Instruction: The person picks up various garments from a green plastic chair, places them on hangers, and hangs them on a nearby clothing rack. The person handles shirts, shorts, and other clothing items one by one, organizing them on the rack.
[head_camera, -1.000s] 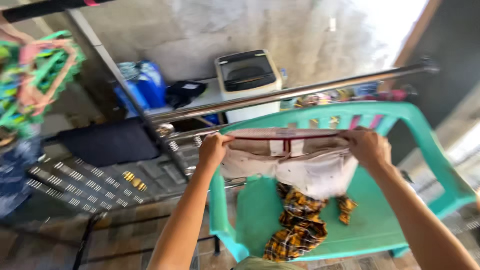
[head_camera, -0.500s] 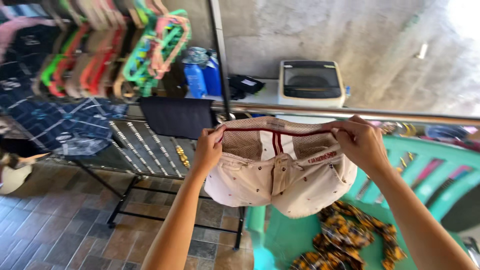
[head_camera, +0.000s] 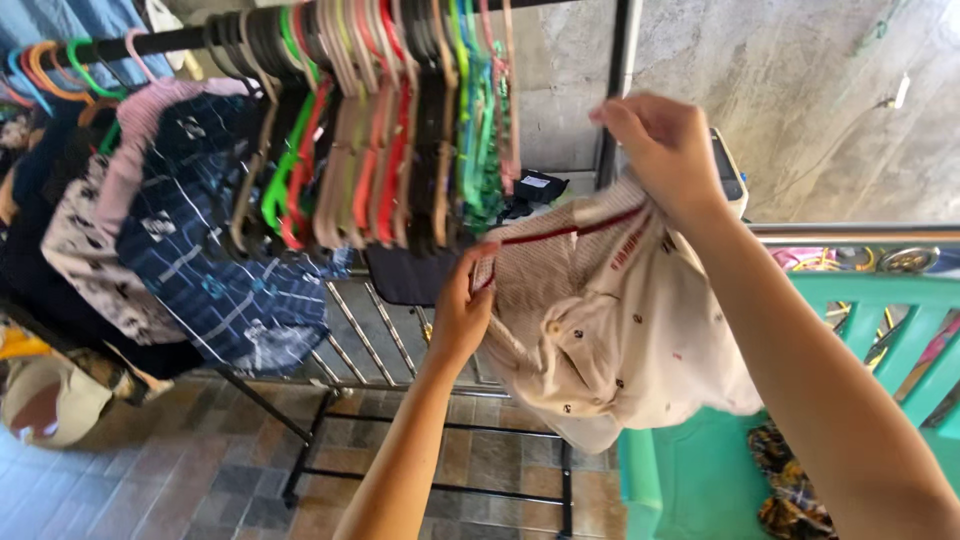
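I hold a pair of cream shorts (head_camera: 610, 330) with small dark dots and a red-striped waistband up in front of me. My left hand (head_camera: 462, 305) grips one end of the waistband, lower and nearer the rack. My right hand (head_camera: 660, 150) grips the other end, raised high, so the shorts hang tilted. Just behind my hands hangs a row of empty plastic hangers (head_camera: 400, 120) in many colours on a dark rail (head_camera: 130, 42).
A dark blue checked shirt (head_camera: 215, 270) and other clothes hang at the left of the rail. A metal drying rack (head_camera: 390, 340) stands below. A teal plastic chair (head_camera: 870, 330) at right holds a yellow plaid cloth (head_camera: 790, 490). Tiled floor (head_camera: 180, 480) lies underneath.
The view has swung left and up to the hanger rail. My right hand has risen well above my left, tilting the shorts that were held level over the chair.
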